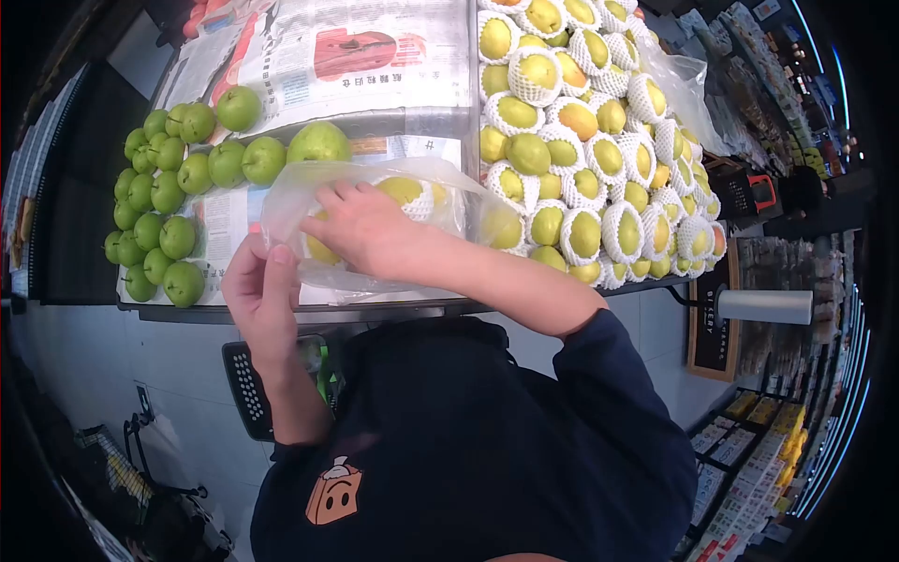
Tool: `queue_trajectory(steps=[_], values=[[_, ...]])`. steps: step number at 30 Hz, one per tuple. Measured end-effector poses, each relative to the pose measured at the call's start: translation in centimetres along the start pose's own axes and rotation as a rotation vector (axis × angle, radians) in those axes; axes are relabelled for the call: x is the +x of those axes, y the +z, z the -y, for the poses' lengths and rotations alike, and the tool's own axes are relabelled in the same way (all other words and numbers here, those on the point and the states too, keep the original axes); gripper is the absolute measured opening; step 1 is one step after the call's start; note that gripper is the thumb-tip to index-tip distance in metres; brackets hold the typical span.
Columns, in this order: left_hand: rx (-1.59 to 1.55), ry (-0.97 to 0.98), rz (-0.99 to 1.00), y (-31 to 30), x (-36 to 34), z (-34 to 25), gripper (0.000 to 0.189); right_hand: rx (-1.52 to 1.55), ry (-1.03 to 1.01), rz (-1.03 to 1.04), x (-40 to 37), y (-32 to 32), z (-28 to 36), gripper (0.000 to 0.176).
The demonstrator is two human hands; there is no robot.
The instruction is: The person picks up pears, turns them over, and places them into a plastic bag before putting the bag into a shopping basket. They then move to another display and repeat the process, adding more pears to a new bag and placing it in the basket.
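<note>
A clear plastic bag (435, 170) lies on the display stand's near part, with yellow-green pears in white foam nets (401, 193) inside it. My left hand (264, 281) pinches the bag's left edge between thumb and fingers. Reaching across from the right, my right hand (361, 225) is at the bag's mouth, fingers curled over a yellow fruit (321, 249) that is partly hidden beneath them. Green apples (167, 192) sit in rows left of the bag. Many net-wrapped pears (585, 234) are heaped to its right.
Newspaper (365, 56) lines the stand. A black basket (247, 393) stands on the floor below its front edge. A plastic roll (765, 306) sticks out at the right, near a framed sign (714, 328). Shelves with packages (749, 459) stand further right.
</note>
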State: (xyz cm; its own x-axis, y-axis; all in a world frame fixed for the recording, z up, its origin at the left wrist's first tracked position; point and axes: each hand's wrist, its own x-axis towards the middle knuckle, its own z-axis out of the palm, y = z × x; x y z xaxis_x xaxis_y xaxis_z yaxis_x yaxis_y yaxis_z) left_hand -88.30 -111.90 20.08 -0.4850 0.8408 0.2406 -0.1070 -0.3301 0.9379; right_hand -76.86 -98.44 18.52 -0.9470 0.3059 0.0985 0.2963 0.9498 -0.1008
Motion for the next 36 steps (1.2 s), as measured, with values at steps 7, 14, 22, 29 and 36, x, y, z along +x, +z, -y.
queue_trajectory(steps=[7, 14, 22, 29, 36], values=[[0.068, 0.035, 0.003, 0.1, -0.7, 1.5, 0.013, 0.242, 0.031, -0.057, -3.4, -4.4, -0.5, 0.068], [-0.268, 0.281, 0.028, 1.4, -3.6, 1.2, 0.033, 0.450, 0.036, -0.378, -9.1, -8.2, -2.5, 0.049], [-0.234, 0.218, 0.477, 5.9, -5.7, 1.1, 0.037, 0.237, 0.579, -1.037, -11.3, -7.7, -16.6, 0.054], [0.114, -0.156, 0.699, 8.9, -6.3, 4.3, 0.010, -0.084, 0.877, -0.611, -8.5, -4.6, -22.5, 0.090], [0.116, -0.298, 0.721, 9.7, -6.4, 5.8, 0.007, 0.717, 0.747, -1.033, -11.8, -4.8, -20.3, 0.072]])
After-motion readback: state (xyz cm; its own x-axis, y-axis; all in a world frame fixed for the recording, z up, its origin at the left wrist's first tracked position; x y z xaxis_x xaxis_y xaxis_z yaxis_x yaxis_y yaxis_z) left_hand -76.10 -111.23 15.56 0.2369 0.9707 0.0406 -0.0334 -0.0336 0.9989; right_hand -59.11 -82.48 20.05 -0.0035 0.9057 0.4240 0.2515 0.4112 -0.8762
